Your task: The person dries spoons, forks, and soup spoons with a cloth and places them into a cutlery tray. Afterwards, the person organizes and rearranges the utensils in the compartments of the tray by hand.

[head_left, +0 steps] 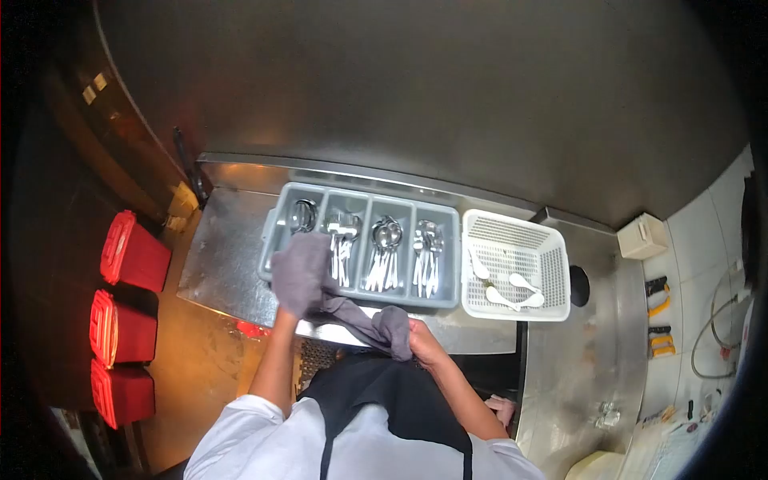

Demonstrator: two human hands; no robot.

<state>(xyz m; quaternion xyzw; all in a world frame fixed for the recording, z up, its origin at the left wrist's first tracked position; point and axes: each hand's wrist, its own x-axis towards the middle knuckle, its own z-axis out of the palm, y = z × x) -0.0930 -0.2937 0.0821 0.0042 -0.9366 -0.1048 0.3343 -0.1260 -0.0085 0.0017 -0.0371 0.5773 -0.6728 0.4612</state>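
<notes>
A grey cloth (372, 324) stretches between my two hands in front of the cutlery tray. It drapes over my left hand (286, 314) at the tray's left end, hiding the fingers and whatever they may hold. My right hand (426, 344) is closed on the other end of the cloth, near the counter's front edge. The grey cutlery tray (456, 264) has several compartments. Metal spoons (304, 214) lie in its leftmost compartment, partly behind the cloth. More spoons (386, 252) and other metal cutlery (342, 248) fill the others.
Right of the tray stands a white perforated basket (560, 276) with several white spoons (502, 298) inside. A small white box (642, 238) sits at the far right. Knives (660, 306) hang on the right wall. Red lidded bins (124, 328) stand on the floor to the left.
</notes>
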